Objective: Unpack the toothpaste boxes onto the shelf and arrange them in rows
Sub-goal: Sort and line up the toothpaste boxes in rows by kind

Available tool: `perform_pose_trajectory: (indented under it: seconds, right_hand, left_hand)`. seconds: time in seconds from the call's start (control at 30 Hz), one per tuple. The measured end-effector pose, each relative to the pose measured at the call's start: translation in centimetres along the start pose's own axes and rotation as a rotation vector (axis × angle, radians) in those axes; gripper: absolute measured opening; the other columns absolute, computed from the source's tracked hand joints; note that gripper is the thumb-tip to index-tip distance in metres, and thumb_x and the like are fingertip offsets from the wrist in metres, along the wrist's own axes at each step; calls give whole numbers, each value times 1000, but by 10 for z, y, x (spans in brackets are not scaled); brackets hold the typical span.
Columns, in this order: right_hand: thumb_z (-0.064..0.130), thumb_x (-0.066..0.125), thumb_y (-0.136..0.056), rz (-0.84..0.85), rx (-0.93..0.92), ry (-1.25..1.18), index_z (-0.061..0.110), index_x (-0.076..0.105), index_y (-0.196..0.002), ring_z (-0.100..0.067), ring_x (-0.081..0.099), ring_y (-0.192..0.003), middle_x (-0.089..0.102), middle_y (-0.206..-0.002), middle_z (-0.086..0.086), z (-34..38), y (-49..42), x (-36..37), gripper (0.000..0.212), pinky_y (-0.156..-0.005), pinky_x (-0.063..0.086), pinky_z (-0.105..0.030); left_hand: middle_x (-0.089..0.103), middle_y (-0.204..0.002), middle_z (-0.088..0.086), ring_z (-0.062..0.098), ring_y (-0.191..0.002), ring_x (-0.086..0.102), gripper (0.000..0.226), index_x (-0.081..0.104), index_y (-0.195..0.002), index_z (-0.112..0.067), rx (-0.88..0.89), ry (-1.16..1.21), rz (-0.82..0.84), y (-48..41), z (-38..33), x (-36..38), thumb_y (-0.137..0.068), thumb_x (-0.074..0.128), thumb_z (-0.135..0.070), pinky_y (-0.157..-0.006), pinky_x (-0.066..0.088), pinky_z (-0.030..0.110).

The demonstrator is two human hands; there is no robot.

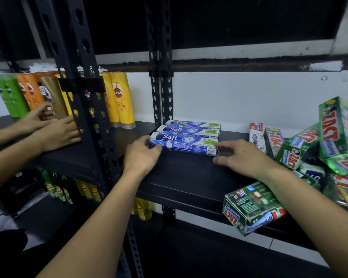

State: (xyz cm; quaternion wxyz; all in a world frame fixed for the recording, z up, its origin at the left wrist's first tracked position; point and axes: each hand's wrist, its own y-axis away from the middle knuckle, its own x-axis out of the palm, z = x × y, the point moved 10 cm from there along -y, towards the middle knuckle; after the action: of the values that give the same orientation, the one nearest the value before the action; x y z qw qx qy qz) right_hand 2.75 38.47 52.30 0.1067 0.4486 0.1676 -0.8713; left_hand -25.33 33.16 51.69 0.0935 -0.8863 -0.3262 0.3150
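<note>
Left hand (142,155) is gripping one end of the front blue Safi toothpaste box (184,145); right hand (242,156), fingers relaxed, is touching the other, green Zact cartons (337,135) crowding beside.

3 blue Safi boxes (187,131) flat on black shelf (185,177), long sides touching, in a row front to back by the left post. Front box (184,144) shows logo on top, small print facing out. Apart to the right: white-red Pepsodent box (256,136) and grey Zact box (273,143), flat, just beside each other. Far right: green Zact packs (338,133) heaped, tilted. Front pack (251,207) overhangs shelf edge.
</note>
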Motion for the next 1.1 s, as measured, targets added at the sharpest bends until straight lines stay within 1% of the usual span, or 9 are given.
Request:
perform_pose_trajectory:
  seconds: [0.13, 0.23, 0.4, 0.53, 0.63, 0.83, 1.0, 1.07, 1.1]
  right_hand:
    - [41, 72, -82, -3, -6, 20, 31, 60, -133, -13, 53, -127, 57, -139, 6, 1, 1, -1, 54, -105, 37, -26]
    - [41, 71, -83, -20, 3, 25, 31, 62, -131, -13, 54, -126, 58, -138, 6, -1, 0, -2, 50, -101, 37, -24]
    - [43, 71, -83, -20, 4, 44, 32, 60, -133, -17, 52, -128, 57, -139, 4, -1, 1, -3, 52, -102, 37, -26]
    - [41, 67, -86, -8, 3, 51, 33, 57, -136, -18, 50, -130, 54, -142, 3, 1, 1, -2, 51, -104, 36, -27]
    - [38, 65, -90, -6, 6, 46, 32, 56, -137, -19, 50, -130, 55, -142, 2, 1, 2, -2, 48, -102, 36, -25]
    - [36, 67, -88, 5, 6, 82, 29, 56, -137, -19, 52, -128, 57, -139, 2, 5, 6, -2, 51, -102, 36, -23]
    - [26, 64, -89, -119, -123, 149, 24, 64, -128, -23, 61, -111, 70, -116, -4, 33, 22, -30, 39, -95, 43, -25]
    - [28, 61, -90, -154, -165, 169, 27, 65, -125, -19, 60, -98, 71, -94, 5, 41, 37, -50, 35, -90, 42, -24]
    - [30, 60, -91, -170, -184, 184, 29, 66, -123, -16, 57, -91, 67, -82, 11, 43, 47, -61, 33, -89, 42, -26]
  left_hand:
    - [63, -90, -12, 10, -91, 62, 31, 71, -114, -21, 0, -8, -13, 0, -1, -2, -84, 67, -28, -81, 46, 24]
    - [62, -86, -14, 13, -94, 65, 30, 71, -113, -22, 8, -3, 1, 1, -3, -1, -84, 65, -27, -86, 51, 28]
    - [62, -86, -15, 13, -96, 65, 31, 71, -114, -23, 19, 3, 26, 1, -4, 1, -84, 64, -26, -90, 53, 32]
    - [59, -87, -15, 12, -93, 62, 33, 69, -118, -20, 13, 10, 23, 2, -4, 2, -85, 65, -25, -89, 52, 31]
    - [60, -87, -14, 14, -97, 64, 34, 69, -117, -21, 7, 8, 24, 3, -4, 1, -84, 65, -25, -88, 52, 30]
    - [65, -91, -13, 12, -94, 64, 31, 70, -114, -23, 6, 23, 28, 6, -6, 1, -83, 65, -27, -87, 52, 29]
    - [71, -113, -1, 18, -104, 64, 37, 68, -120, -20, 65, 4, -1, 18, -20, -7, -84, 66, -26, -88, 47, 25]
    - [70, -118, -1, 19, -105, 64, 36, 69, -118, -24, 137, 3, -34, 27, -31, -11, -82, 65, -28, -90, 46, 26]
    - [71, -117, -3, 18, -101, 64, 36, 70, -114, -27, 169, 12, -45, 34, -37, -12, -79, 64, -32, -90, 47, 28]
